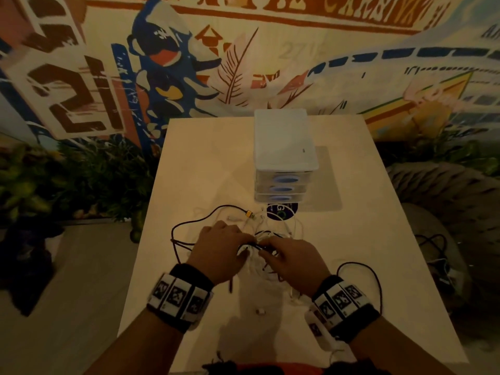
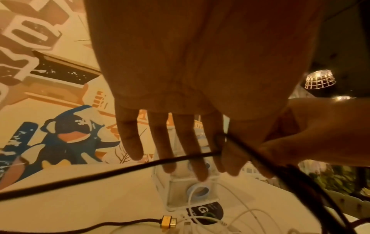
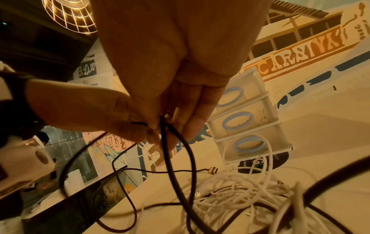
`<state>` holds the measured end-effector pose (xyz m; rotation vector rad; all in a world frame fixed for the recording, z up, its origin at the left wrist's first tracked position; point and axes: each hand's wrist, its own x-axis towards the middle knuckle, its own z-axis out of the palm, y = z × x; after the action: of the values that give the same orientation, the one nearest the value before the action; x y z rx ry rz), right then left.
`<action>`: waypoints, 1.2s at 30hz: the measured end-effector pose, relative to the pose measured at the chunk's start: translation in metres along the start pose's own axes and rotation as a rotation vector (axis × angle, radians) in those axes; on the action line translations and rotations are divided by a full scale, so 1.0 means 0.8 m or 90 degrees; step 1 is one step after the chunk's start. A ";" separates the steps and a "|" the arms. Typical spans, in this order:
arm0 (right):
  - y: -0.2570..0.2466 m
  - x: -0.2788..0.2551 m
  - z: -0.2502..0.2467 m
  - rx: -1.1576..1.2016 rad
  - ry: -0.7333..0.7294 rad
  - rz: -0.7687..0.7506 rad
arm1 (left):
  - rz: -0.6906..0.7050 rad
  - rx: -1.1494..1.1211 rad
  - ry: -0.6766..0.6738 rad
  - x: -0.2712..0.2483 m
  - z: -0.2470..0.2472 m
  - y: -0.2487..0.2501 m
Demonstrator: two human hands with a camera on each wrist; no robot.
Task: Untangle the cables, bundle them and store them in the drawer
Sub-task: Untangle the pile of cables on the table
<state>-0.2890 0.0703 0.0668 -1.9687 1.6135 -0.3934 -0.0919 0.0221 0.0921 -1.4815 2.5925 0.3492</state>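
**Both hands work on the dark cable above the knot**

The left hand (image 1: 219,249) and the right hand (image 1: 290,259) meet over the middle of the table (image 1: 194,163), almost touching each other. In the left wrist view, the left hand pinches the dark cable (image 2: 112,171) between thumb and index finger, while its other fingers (image 2: 130,139) hang straight and spread. This probably keeps them out of the loops. In the right wrist view, the right hand closes its fingertips on the same dark cable (image 3: 176,152), which hangs down from there in a long loop. Holding one cable at two near points seems the way to find where it crosses the others and to pull it free.

Under the hands lies the heap of white cables (image 3: 240,190), mixed with more turns of the dark one. The tangle is not yet open, and nothing is bundled. The gold plug (image 2: 169,223) of the dark cable lies flat on the table, just in front of the drawer unit (image 1: 284,142). A second dark loop (image 1: 376,277) lies near the right wrist.

The drawer unit stands behind the tangle, toward the wall, with three drawers; all three seem closed, each with a blue ring handle (image 3: 238,121). A dark round sticker (image 1: 281,211) is on the table at its foot. The unit stands close, so the way for the bundles will be short.
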 end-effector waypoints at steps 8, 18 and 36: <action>0.000 -0.013 -0.012 0.018 0.018 -0.011 | 0.073 -0.273 -0.020 0.011 -0.005 -0.027; 0.010 -0.017 -0.014 0.077 0.091 0.037 | 0.035 -0.406 -0.071 0.016 0.003 -0.032; 0.040 -0.021 -0.021 0.595 0.121 0.173 | -0.038 -0.484 -0.017 -0.008 -0.009 -0.051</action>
<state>-0.3275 0.0786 0.0637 -1.0197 1.3901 -1.0206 -0.0532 0.0055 0.0954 -1.7021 2.4959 1.4544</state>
